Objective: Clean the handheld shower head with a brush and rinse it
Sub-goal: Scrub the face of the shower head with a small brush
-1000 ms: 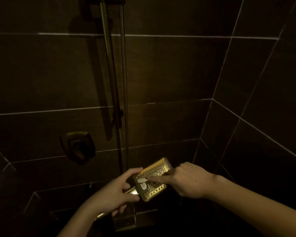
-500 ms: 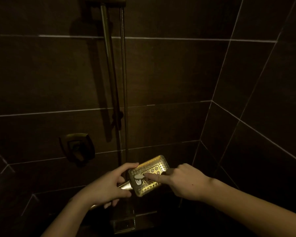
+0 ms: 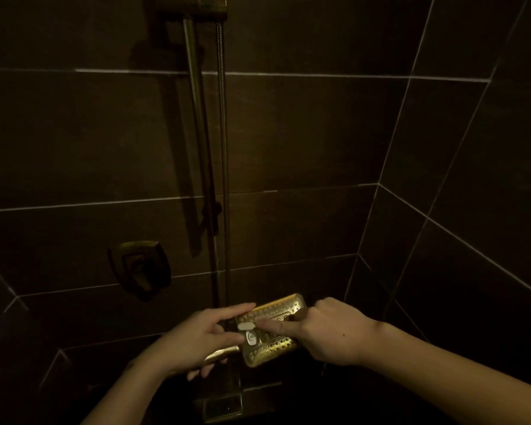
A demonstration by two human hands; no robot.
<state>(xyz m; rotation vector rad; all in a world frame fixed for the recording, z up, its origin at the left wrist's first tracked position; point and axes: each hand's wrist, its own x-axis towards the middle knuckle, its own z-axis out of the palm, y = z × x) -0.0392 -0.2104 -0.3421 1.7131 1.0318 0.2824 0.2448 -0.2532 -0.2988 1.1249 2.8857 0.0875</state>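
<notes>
A rectangular gold handheld shower head (image 3: 284, 305) is held low in the middle, its nozzle face turned up. My left hand (image 3: 196, 338) is closed around its handle from the left. My right hand (image 3: 328, 329) comes in from the right and holds a small brush, with the index finger stretched along it. The brush's white head (image 3: 246, 326) rests on the nozzle face near the handle end. The brush's handle is hidden under my fingers.
The metal hose (image 3: 224, 148) and the slide rail (image 3: 196, 118) run up the dark tiled wall to a gold bracket (image 3: 193, 7). A gold valve handle (image 3: 141, 268) sits on the wall at left. A floor drain (image 3: 224, 406) lies below my hands. The corner wall stands close at right.
The brush head has slid a little across the nozzle face toward the handle end. Both hands keep their hold and the shower head has barely shifted.
</notes>
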